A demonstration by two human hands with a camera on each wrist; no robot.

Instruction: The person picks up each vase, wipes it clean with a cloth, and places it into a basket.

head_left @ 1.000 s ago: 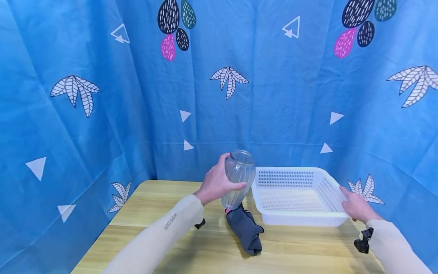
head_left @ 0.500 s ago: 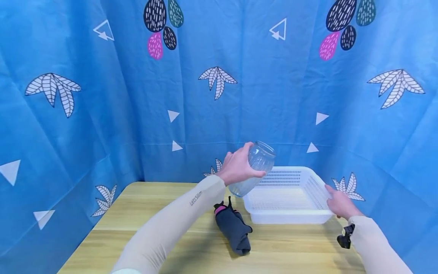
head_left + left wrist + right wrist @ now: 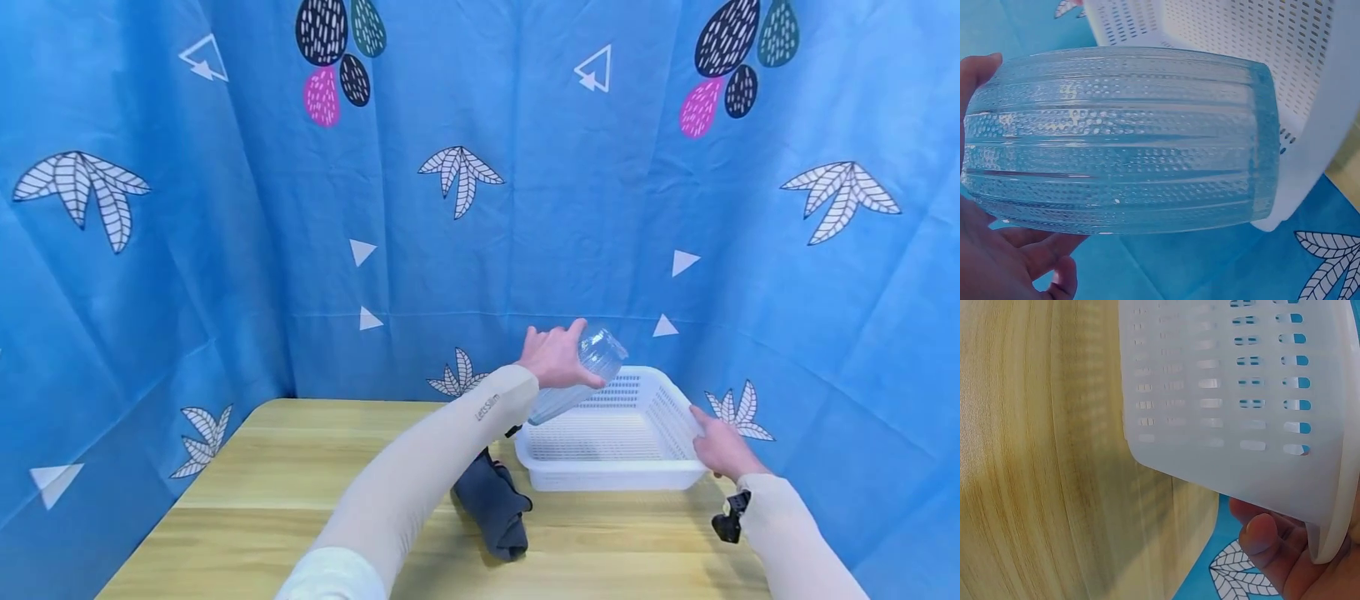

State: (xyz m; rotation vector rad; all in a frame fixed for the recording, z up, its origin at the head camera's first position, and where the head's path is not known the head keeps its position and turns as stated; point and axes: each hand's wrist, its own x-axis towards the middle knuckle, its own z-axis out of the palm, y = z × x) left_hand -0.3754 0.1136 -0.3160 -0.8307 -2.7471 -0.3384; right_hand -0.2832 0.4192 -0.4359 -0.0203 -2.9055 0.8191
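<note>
My left hand (image 3: 557,358) grips a clear ribbed glass vase (image 3: 600,353) round its body. In the head view the vase is tilted over the left part of a white perforated plastic basket (image 3: 615,481). The left wrist view shows the vase (image 3: 1122,144) lying across, with a dimpled pattern between its ribs and the basket behind it. At the basket's right side, my right hand (image 3: 723,446) holds the rim. In the right wrist view its fingers (image 3: 1261,532) curl under that rim. Whether the vase touches the basket, I cannot tell.
A dark grey folded cloth-like bundle (image 3: 491,504) lies on the wooden table (image 3: 247,500), left of the basket and partly behind my left forearm. A blue patterned curtain (image 3: 465,267) hangs around the back and sides of the table.
My left hand has lifted the vase from beside the dark bundle and carried it right over the basket, tilting it further. My right hand stays on the rim. The head view has shifted.
</note>
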